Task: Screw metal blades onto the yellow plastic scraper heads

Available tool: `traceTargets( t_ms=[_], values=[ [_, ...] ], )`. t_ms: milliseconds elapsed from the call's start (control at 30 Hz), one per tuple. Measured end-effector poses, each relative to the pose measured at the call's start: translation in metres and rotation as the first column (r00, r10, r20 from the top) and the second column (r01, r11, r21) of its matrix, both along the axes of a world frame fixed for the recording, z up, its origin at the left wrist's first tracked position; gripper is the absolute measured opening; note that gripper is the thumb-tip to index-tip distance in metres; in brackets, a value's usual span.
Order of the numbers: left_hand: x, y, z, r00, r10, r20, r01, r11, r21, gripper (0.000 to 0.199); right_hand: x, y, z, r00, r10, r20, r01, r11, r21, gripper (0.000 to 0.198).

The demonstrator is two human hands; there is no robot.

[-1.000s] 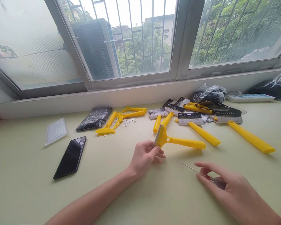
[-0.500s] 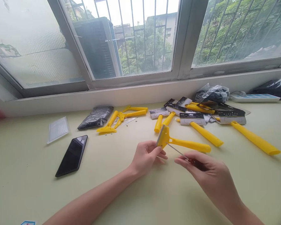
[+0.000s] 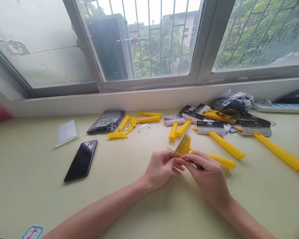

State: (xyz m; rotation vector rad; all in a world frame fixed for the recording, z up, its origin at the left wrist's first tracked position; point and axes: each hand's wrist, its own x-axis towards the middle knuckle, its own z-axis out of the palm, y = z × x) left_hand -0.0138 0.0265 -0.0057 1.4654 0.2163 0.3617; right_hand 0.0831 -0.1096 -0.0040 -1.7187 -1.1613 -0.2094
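My left hand is closed on the lower corner of a yellow scraper, whose head tilts up and shows a metal blade along its left edge. The scraper's handle stretches right, partly behind my right hand. That hand is closed around a screwdriver with a thin metal shaft pointing left across the scraper head; its handle is mostly hidden in my palm. My right fingertips meet the scraper beside my left thumb. Whether they also pinch a small part there I cannot tell.
Several yellow scrapers and parts lie at the back with small screws. Carded scrapers spread to the right. A black phone, a clear plastic case and a wrapped black packet lie left. A power strip sits back right.
My right hand has moved left to the scraper, and the screwdriver tip has left the screw area, now passing across the head's front. The left hand keeps its hold. The view has shifted slightly.
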Motion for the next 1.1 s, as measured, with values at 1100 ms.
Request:
traceTargets(
  t_ms=[1100],
  values=[
    [-0.0034,-0.0017,-0.0006,0.992,-0.058,0.110,0.041,0.988,0.150,0.025,0.0007,-0.0093,-0.0062,0.950,-0.048,0.310,0.034,0.998,0.050,0.010]
  ],
)
